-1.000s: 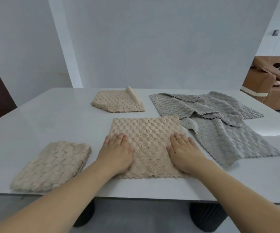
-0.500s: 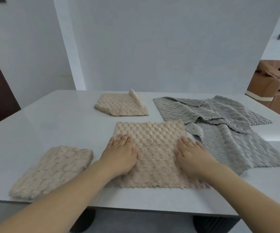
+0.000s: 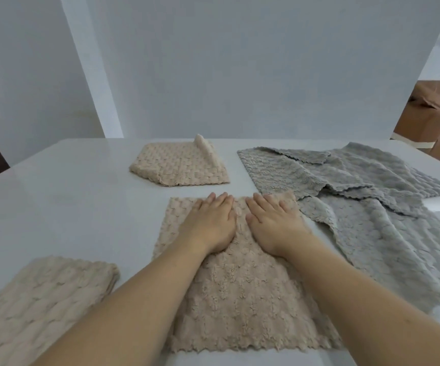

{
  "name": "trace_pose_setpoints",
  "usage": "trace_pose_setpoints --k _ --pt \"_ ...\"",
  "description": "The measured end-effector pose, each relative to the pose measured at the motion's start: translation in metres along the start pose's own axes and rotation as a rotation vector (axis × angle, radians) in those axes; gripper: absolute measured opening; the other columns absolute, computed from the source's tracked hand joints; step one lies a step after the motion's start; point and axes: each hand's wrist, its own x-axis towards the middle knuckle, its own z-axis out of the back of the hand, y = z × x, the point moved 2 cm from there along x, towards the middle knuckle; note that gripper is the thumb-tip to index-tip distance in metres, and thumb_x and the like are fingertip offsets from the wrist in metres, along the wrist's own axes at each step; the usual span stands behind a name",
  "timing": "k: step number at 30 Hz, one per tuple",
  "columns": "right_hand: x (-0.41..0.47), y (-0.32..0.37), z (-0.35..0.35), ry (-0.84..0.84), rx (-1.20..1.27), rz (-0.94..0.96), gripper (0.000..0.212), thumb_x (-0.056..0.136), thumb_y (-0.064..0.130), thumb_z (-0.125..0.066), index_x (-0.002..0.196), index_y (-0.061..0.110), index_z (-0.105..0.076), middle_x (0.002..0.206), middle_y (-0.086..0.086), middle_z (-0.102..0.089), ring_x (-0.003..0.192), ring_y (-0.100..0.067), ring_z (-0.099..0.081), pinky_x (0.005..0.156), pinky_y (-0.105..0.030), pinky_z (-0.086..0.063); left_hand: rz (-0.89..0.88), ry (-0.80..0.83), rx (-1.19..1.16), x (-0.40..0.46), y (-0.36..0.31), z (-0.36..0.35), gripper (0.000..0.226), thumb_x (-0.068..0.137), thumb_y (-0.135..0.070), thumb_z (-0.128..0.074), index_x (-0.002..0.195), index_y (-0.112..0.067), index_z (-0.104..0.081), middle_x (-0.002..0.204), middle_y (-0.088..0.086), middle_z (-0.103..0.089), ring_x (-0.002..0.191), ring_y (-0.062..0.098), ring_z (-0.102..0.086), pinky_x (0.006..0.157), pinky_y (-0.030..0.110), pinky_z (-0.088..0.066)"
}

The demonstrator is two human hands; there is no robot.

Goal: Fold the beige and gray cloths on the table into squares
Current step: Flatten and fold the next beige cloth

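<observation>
on the beige cloth (image 3: 242, 299), both hands (image 3: 242, 223) press flat.

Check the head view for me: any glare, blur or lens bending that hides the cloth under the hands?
Head view: soft, even light. The glossy table shows a pale sheen, brightest by the gray cloths. The wide lens stretches the forearms. The beige cloth looks slightly soft, its weave readable. The left hand and right hand cast faint shadows.

A home: a brown sofa (image 3: 424, 125) shows through the doorway past the white table (image 3: 63, 196).
</observation>
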Motion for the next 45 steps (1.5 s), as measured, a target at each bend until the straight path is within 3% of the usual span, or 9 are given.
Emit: trace_pose_setpoints --k 6,13,17,19,23,27,33,39,45 --pt "-0.012 -0.024 0.005 0.028 0.016 -0.007 0.057 0.103 0.042 -0.009 0.155 0.022 0.0 0.162 0.006 0.009 0.148 -0.009 0.012 0.12 -0.035 0.008 0.053 0.03 -0.017 -0.006 0.023 0.003 0.058 0.103 -0.043 -0.011 0.157 -0.023 -0.004 0.164 -0.008 0.002 0.15 0.011 0.006 0.122 0.036 0.004" --pt "-0.032 -0.031 0.025 0.104 -0.052 -0.205 0.062 0.102 0.041 -0.007 0.154 0.011 0.003 0.161 -0.004 0.014 0.148 -0.02 0.012 0.121 -0.041 0.007 0.317 0.113 0.061 -0.027 0.054 0.029 0.064 0.102 -0.043 -0.011 0.156 -0.012 0.002 0.164 0.004 0.011 0.15 0.021 0.013 0.12 0.044 0.009" --pt "-0.054 0.011 0.019 -0.032 0.01 -0.019 0.06 0.103 0.041 -0.009 0.155 0.013 0.002 0.162 -0.001 0.011 0.149 -0.017 0.009 0.121 -0.037 0.004 0.057 -0.033 -0.009 -0.06 -0.006 0.023 0.061 0.103 -0.041 -0.014 0.156 -0.014 -0.001 0.163 0.0 0.009 0.15 0.017 0.011 0.121 0.042 0.007" --pt "-0.071 0.016 0.002 -0.005 0.008 0.037 0.059 0.102 0.042 -0.008 0.155 0.018 0.002 0.162 0.003 0.009 0.149 -0.013 0.008 0.121 -0.034 0.004 -0.003 -0.001 0.0 -0.086 -0.016 0.009 0.06 0.103 -0.044 -0.013 0.156 -0.02 -0.001 0.164 -0.005 0.006 0.15 0.013 0.009 0.121 0.04 0.006" --pt "-0.082 -0.012 0.003 0.068 -0.006 -0.012 0.059 0.102 0.044 -0.006 0.155 0.021 0.005 0.162 0.005 0.011 0.148 -0.011 0.011 0.121 -0.035 0.005 0.034 0.086 0.015 -0.097 0.013 0.007 0.06 0.103 -0.046 -0.01 0.156 -0.023 0.003 0.163 -0.008 0.01 0.148 0.009 0.012 0.121 0.036 0.007" --pt "-0.094 -0.023 0.015 0.071 -0.062 -0.154 0.061 0.102 0.043 -0.007 0.155 0.013 0.004 0.162 -0.004 0.011 0.149 -0.019 0.01 0.121 -0.039 0.006 0.182 0.085 0.071 -0.099 0.022 0.018 0.062 0.102 -0.043 -0.01 0.156 -0.016 0.003 0.164 0.001 0.009 0.15 0.017 0.011 0.121 0.041 0.008" --pt "-0.142 0.019 -0.001 -0.012 -0.005 0.055 0.059 0.101 0.045 -0.004 0.154 0.02 0.009 0.16 0.005 0.016 0.147 -0.011 0.016 0.121 -0.036 0.006 0.012 0.021 0.023 -0.158 -0.021 0.001 0.063 0.101 -0.049 -0.005 0.156 -0.02 0.006 0.162 -0.007 0.014 0.147 0.009 0.017 0.121 0.038 0.007" --pt "-0.165 -0.016 0.007 0.105 -0.037 -0.069 0.059 0.102 0.043 -0.005 0.154 0.02 0.01 0.16 0.001 0.018 0.147 -0.013 0.017 0.12 -0.036 0.009 0.08 0.131 0.099 -0.172 0.009 0.013 0.061 0.102 -0.046 -0.005 0.155 -0.019 0.01 0.162 -0.005 0.017 0.147 0.011 0.019 0.121 0.038 0.009" --pt "-0.111 0.004 0.034 -0.017 0.008 -0.005 0.06 0.104 0.041 -0.012 0.155 0.014 0.0 0.162 -0.002 0.007 0.149 -0.017 0.008 0.12 -0.036 0.005 0.086 -0.055 -0.058 -0.116 0.004 0.047 0.058 0.104 -0.039 -0.014 0.157 -0.015 -0.006 0.164 -0.001 0.001 0.15 0.016 0.006 0.121 0.038 0.007"
